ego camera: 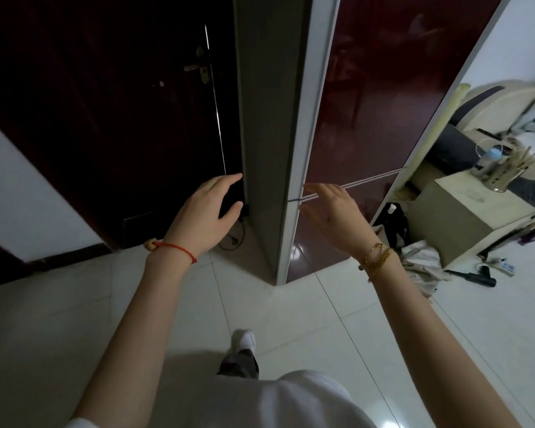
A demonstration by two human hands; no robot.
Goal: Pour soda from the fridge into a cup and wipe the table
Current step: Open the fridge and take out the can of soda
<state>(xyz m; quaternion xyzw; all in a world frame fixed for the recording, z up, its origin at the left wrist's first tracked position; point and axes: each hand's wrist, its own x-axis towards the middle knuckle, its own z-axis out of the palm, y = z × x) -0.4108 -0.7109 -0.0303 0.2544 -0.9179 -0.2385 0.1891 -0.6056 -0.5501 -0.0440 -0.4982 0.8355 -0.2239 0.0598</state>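
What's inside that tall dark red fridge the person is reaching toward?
Nothing inside shows: the fridge has both doors closed, so any soda is hidden. Only the glossy red front and grey side are visible, with the left hand and right hand open before it.

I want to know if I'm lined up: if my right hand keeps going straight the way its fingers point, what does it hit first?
Most likely the fridge: your right hand points its open fingers at the dark red door front, near the seam between the upper and lower doors. Depth is hard to judge here.
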